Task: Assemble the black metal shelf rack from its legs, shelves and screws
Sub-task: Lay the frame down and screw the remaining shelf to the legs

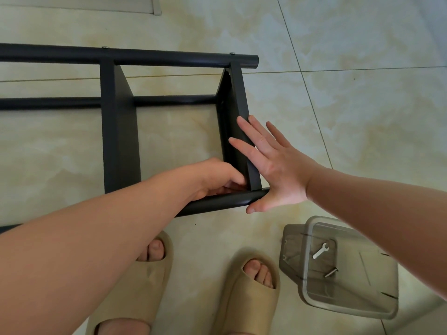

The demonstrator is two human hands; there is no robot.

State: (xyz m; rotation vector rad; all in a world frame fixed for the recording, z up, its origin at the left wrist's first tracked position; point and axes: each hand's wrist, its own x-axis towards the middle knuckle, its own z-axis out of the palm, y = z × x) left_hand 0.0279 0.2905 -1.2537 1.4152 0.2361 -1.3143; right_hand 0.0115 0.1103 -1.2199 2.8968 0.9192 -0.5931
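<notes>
Item: black metal rack [174, 100], part-built, lying on its side on a pale tiled floor [362, 105].

- Far leg [169, 58]: round tube running across the upper frame, with two silver screw heads on top, one [105, 47] above the second shelf and one [232, 53] above the end shelf.
- Near leg [217, 203]: round tube closest to the person, partly hidden behind the left forearm.
- End shelf [238, 97]: flat panel standing on edge between the far and near legs, at the rack's right end.
- Second shelf [119, 141]: like panel, well to the left, also on edge.

Left hand [217, 176]: reached into the inner corner where the end shelf met the near leg. Fingers were curled there. Grip: whether it was clamped on anything could not be told, the fingertips being hidden in the corner.

Right hand [273, 170]: pressed flat against the outer face of the end shelf. Grip apart, fingers straight and spread, thumb lying under the tip of the near leg.

Other items:
- Clear plastic box [350, 311] on the floor to the right, resting partly on a smoky grey lid [290, 250]. It held a small flat spanner [320, 250] and one bolt [331, 272], apart from each other.
- Two beige slippers, left [135, 286] and right [244, 298], worn on the person's feet just below the near leg.
</notes>
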